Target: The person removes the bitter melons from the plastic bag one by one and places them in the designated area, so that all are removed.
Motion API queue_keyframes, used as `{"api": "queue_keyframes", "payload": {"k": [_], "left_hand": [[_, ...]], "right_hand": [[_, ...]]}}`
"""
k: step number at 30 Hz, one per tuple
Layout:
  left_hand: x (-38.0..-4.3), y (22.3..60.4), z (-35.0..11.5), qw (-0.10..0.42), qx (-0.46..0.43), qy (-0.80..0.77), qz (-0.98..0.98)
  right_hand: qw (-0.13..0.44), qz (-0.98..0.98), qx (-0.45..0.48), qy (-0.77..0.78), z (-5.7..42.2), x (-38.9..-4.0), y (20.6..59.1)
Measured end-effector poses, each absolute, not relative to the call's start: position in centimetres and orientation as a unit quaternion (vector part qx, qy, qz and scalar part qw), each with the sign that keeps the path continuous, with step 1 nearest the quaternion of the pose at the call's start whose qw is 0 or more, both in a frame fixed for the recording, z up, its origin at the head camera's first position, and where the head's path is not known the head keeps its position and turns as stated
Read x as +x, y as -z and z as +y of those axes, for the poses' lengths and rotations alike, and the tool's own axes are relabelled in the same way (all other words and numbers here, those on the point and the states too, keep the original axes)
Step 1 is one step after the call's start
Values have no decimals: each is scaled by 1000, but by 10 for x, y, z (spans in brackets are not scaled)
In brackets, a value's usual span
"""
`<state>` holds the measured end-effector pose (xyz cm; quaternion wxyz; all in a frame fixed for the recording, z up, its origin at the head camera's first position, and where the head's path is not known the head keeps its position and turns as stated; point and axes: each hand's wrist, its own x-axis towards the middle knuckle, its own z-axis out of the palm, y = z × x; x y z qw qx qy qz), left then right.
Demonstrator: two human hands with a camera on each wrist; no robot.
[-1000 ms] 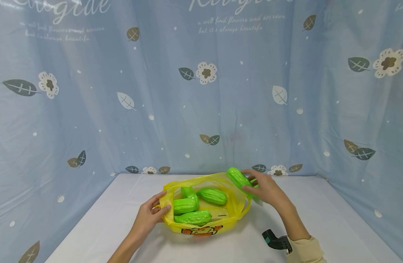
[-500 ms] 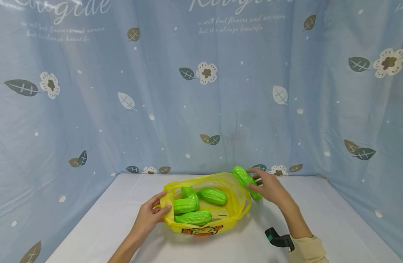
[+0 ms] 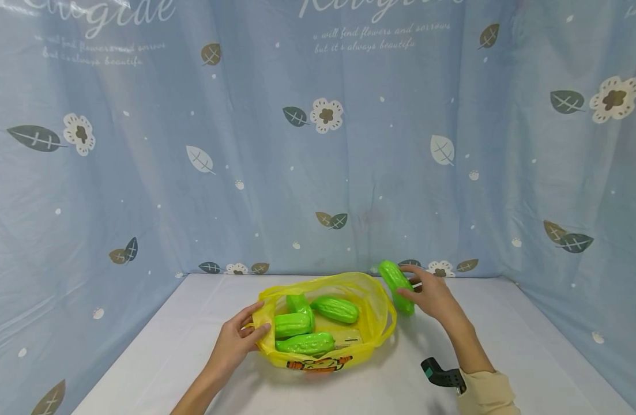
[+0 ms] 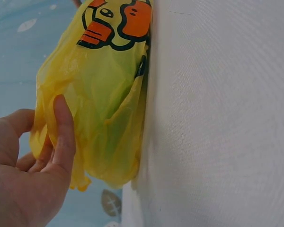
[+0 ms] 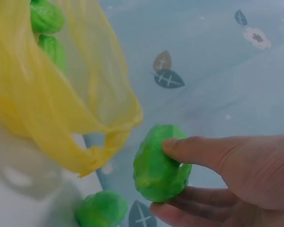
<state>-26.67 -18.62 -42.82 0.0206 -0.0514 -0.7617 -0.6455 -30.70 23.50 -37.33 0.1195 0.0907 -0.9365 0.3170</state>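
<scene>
A yellow plastic bag with a cartoon print lies on the white table, its mouth open. Several bright green, ribbed toy bitter melons are inside. My left hand pinches the bag's left rim between thumb and fingers; the left wrist view shows the thumb against the thin film. Beyond the bag's right edge, my right hand holds another bitter melon tilted in the air. Below it, the right wrist view shows one more bitter melon low by the table, mostly hidden in the head view.
A blue patterned curtain hangs behind and on both sides of the white table. The bag's right handle loop stands up close to the held bitter melon. A black camera mount sits on the right wrist.
My right hand has carried the bitter melon rightward, from over the bag's right rim to just outside it. My left hand and the bag have stayed put.
</scene>
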Motion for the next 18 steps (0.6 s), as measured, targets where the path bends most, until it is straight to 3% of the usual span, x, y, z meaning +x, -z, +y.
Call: {"api": "queue_keyframes", "payload": {"k": [18], "left_hand": [[-267,427,-186,17,-49,645,-762]], "right_hand": [[115,-942,-8,-316,254,-316,392]]}}
